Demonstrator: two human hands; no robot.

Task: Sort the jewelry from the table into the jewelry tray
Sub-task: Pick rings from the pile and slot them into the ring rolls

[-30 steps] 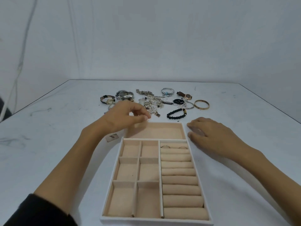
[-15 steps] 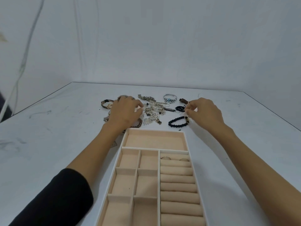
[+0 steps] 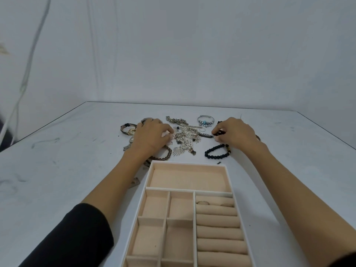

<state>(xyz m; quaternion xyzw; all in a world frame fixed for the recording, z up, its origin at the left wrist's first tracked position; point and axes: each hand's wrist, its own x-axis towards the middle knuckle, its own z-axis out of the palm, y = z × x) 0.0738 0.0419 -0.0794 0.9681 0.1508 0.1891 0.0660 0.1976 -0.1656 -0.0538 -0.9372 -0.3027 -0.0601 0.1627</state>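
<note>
The beige jewelry tray (image 3: 229, 176) lies near me, with two rings (image 3: 202, 202) tucked in its top ring roll. Beyond it is a tangled pile of silver chains and pendants (image 3: 185, 138). My left hand (image 3: 152, 136) is at the pile's left edge, its curled fingertips pinching a small silver piece there. On the right side of the pile, my right hand (image 3: 238, 133) pinches a small black piece (image 3: 218, 133). A black bead bracelet (image 3: 215, 151) lies just below that hand.
A silver bangle with blue beads (image 3: 205, 120) sits at the back. Watches (image 3: 128, 130) and a brown braided bracelet (image 3: 164, 156) lie by my left hand. The white table (image 3: 57, 170) ends at a wall behind the jewelry.
Both hands moved from beside the tray forward to the jewelry pile. The right hand went from resting flat to pinching the black piece, and the view moved closer.
</note>
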